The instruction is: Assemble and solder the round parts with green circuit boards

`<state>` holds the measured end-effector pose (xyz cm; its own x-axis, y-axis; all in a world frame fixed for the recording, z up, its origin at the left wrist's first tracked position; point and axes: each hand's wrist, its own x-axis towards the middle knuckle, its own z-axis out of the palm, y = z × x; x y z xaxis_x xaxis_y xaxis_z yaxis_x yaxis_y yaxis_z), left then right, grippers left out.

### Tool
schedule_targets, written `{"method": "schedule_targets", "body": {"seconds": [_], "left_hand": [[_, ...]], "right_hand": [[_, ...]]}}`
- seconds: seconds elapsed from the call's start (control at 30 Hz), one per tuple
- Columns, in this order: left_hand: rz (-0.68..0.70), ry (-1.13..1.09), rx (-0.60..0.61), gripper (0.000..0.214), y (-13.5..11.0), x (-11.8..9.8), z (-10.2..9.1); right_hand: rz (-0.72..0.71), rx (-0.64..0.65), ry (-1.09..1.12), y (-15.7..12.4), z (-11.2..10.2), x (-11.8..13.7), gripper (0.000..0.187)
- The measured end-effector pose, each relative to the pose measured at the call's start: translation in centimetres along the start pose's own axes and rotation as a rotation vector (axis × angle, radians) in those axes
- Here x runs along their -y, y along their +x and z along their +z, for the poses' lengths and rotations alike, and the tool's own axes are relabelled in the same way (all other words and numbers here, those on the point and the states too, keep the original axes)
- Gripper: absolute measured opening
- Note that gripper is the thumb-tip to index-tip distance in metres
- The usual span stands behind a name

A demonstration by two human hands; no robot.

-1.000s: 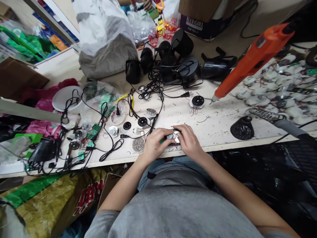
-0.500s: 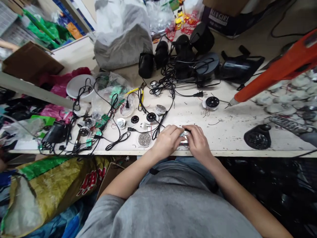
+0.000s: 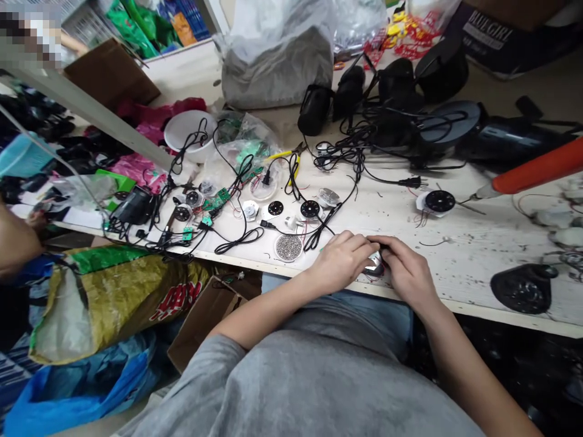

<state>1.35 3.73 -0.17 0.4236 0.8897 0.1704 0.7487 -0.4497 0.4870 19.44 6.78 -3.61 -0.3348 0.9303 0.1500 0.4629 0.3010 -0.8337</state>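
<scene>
As I look down through the head view, both hands meet at the near edge of the tabletop [image 3: 387,209], right of its middle. My left hand [image 3: 341,261] and my right hand [image 3: 410,270] grasp a small part [image 3: 374,263] between them, black below with a silvery face; the fingers hide much of it. Just left of it I see a round dish of small metal pieces [image 3: 288,249], and farther off, yellow-handled pliers [image 3: 295,172]. To the right, a black slotted disc [image 3: 439,201] sits on a white piece, near the tip of an orange driver [image 3: 537,167]. A black teardrop-shaped cover [image 3: 521,288] lies at the near right. Black cylindrical housings [image 3: 315,109] stand on the far side, beside a large grey bag [image 3: 277,76]. Another person's arm [image 3: 16,240] shows at the left edge.
</scene>
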Motion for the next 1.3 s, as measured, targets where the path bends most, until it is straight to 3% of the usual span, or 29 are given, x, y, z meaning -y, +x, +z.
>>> {"method": "schedule_targets", "body": {"seconds": [0.1,0.17,0.27,0.33,0.4,0.43,0.47,0.5,0.53,0.57,0.6,0.67,0.77,0.87,0.97,1.17,1.3], "left_hand": [[0.017,-0.065,-0.109,0.036,-0.8,0.0,-0.3],[0.011,-0.084,-0.24,0.043,-2.2,0.6,-1.5],[-0.141,0.037,-0.388,0.015,-5.6,2.8,-4.5],[-0.308,0.183,-0.361,0.008,-7.8,4.6,-6.3],[-0.437,0.26,-0.236,0.003,-9.3,6.0,-7.4],[-0.482,0.268,-0.167,0.003,-9.7,6.5,-7.7],[-0.516,0.262,-0.106,0.009,-9.8,6.8,-7.8],[-0.541,0.253,-0.061,0.013,-9.8,7.0,-7.8],[-0.56,0.244,-0.031,0.014,-9.6,7.1,-7.7],[-0.573,0.239,-0.011,0.011,-9.4,7.1,-7.6],[-0.581,0.236,0.005,0.007,-9.1,7.2,-7.5],[-0.581,0.225,0.026,0.004,-8.6,7.2,-7.4],[-0.557,0.19,0.013,0.008,-8.4,7.2,-7.5],[-0.512,0.153,-0.035,0.011,-8.6,7.3,-7.7],[-0.468,0.119,-0.094,0.015,-9.0,7.5,-7.7],[-0.404,-0.008,-0.317,0.013,-9.1,6.9,-7.8],[-0.256,-0.156,-0.393,0.008,-7.6,4.2,-6.7]], "right_hand": [[-0.018,0.029,-0.026,0.2,-0.2,-0.1,0.028],[-0.071,0.053,-0.073,0.2,-0.1,0.4,0.027],[-0.125,-0.015,-0.117,0.1,-0.6,1.8,0.024],[-0.131,-0.227,-0.119,0.5,-1.8,2.5,0.02],[-0.165,-0.583,-0.078,1.5,-3.9,2.1,0.019],[-0.264,-0.854,-0.013,2.3,-5.2,1.4,0.025],[-0.372,-1.042,0.03,3.3,-6.5,0.4,0.036],[-0.429,-1.144,0.024,4.5,-7.9,-0.8,0.049],[-0.417,-1.164,0.012,5.7,-9.0,-2.1,0.066],[-0.359,-1.096,0.017,6.9,-10.0,-3.2,0.084],[-0.335,-0.994,0.06,8.1,-10.7,-4.2,0.089],[-0.261,-0.834,0.2,10.0,-11.4,-5.2,0.08],[-0.189,-0.895,0.205,10.9,-11.2,-4.6,0.07],[-0.263,-0.966,0.12,9.8,-10.6,-3.1,0.091],[-0.25,-0.889,0.228,7.8,-9.8,-1.0,0.112],[-0.088,-0.646,0.467,4.7,-7.1,4.5,0.072],[-0.198,-0.61,0.53,3.4,-5.6,8.1,0.047]]}}
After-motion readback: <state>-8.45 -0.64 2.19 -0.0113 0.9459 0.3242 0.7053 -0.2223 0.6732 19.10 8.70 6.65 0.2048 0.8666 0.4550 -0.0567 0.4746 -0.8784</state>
